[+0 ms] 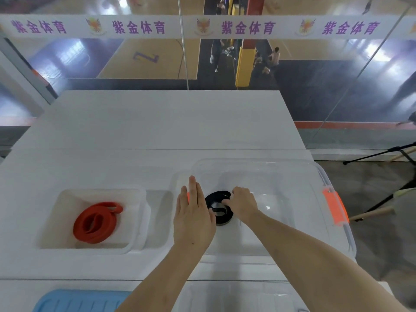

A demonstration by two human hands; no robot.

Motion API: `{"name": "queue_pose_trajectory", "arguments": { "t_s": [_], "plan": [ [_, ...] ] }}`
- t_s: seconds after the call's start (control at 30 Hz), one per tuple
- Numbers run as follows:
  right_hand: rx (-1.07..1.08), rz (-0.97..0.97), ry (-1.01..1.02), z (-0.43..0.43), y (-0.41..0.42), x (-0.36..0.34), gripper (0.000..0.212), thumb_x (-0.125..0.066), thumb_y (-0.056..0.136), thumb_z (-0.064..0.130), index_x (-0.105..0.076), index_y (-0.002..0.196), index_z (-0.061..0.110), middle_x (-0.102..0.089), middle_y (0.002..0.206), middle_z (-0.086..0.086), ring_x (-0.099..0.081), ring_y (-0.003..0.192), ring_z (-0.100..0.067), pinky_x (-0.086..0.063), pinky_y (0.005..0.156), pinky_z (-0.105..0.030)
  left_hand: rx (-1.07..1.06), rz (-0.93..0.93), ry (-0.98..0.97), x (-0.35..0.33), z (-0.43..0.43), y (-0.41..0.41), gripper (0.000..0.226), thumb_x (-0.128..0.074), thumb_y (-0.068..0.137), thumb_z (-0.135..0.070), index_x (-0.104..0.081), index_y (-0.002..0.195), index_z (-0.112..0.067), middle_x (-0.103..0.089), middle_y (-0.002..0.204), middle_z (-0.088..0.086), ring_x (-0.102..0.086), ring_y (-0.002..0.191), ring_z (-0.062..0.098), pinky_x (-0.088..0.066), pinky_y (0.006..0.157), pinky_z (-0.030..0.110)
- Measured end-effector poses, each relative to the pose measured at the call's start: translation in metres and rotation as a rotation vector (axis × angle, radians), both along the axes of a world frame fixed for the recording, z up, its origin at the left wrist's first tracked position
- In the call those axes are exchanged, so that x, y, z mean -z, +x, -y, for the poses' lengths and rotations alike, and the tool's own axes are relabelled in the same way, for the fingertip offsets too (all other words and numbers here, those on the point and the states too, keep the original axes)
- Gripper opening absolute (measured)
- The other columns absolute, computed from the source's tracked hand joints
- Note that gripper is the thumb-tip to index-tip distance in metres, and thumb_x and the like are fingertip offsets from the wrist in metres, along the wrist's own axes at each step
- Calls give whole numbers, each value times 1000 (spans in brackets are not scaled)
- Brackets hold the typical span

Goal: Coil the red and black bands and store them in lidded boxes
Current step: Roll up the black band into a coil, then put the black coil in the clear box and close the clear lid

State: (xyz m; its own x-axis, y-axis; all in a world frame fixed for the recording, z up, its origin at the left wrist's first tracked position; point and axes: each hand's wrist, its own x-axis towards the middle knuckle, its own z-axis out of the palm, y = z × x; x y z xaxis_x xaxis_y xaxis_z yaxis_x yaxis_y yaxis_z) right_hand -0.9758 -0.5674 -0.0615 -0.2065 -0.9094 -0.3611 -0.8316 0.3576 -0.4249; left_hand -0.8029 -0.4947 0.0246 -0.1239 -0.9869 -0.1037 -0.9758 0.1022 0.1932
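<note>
we are leaning over a white table point(139, 131) with both bare forearms reaching forward. our right hand point(244, 204) is lying inside the large clear plastic box point(292, 176) on the right, fingers curled down and pinching the far-right edge of the black band point(219, 207), which is sitting coiled in a loose ring on the box floor, towards the box's left end. our left hand point(194, 215) is hanging flat and spread, fingers straight and close together, palm down, just beside the left of the coil; it is overlapping the box's left rim, and we cannot tell whether it is touching the coil or the box. it is gripping nothing. an orange latch point(335, 207) is showing on the right end of the large box, and a sliver of another orange latch point(188, 197) is peeking out beside the left hand's fingers. well to the left, apart from both hands, the red band point(95, 221) is lying coiled in an oval inside a smaller clear box point(137, 212), which is standing open with no lid on it. at the near edge of the table a blue ribbed lid point(78, 300) is showing at the lower left, and a clear lid point(236, 296) is lying at the lower middle, partly hidden under our arms. beyond the table a glass wall is looking down on a sports court, with a white banner point(202, 27) carrying purple characters running across the top.
</note>
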Motion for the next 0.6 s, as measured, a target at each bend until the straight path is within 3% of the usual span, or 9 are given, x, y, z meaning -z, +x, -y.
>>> {"name": "queue_pose_trajectory", "arguments": {
  "t_s": [0.07, 0.17, 0.37, 0.6],
  "plan": [
    [1, 20, 3, -1, -4, -6, 40, -75, 92, 40, -65, 114, 8, -67, 112, -10, -69, 101, -32, -61, 86, -43, 2, 13, 7, -1, 1, -1, 77, -38, 103, -38, 0, 161, -3, 17, 169, 12, -7, 156, 36, -16, 127, 44],
    [-39, -22, -11, -5, -9, -21, 32, -67, 97, 32, -68, 115, 6, -70, 115, -12, -69, 104, -33, -61, 89, -44, 4, 53, 12, -4, 1, -2, 78, -42, 101, -37, -3, 161, -7, 16, 169, 13, -7, 156, 38, -15, 127, 48],
    [-128, -116, -108, -23, -11, -63, 30, -56, 103, 31, -68, 121, 10, -67, 122, -9, -65, 112, -29, -56, 89, -39, 45, 91, 48, -17, -2, 0, 73, -39, 103, -38, -1, 162, -17, 23, 168, 12, 16, 155, 40, -4, 127, 53],
    [-227, -227, -313, -96, -5, -133, 27, -53, 104, 29, -70, 120, 16, -67, 124, 0, -59, 120, -23, -54, 88, -38, 70, -41, -44, -49, -56, 8, 65, -47, 100, -32, -23, 159, -18, -6, 170, 14, -4, 157, 36, -20, 124, 52]
  ]
}}
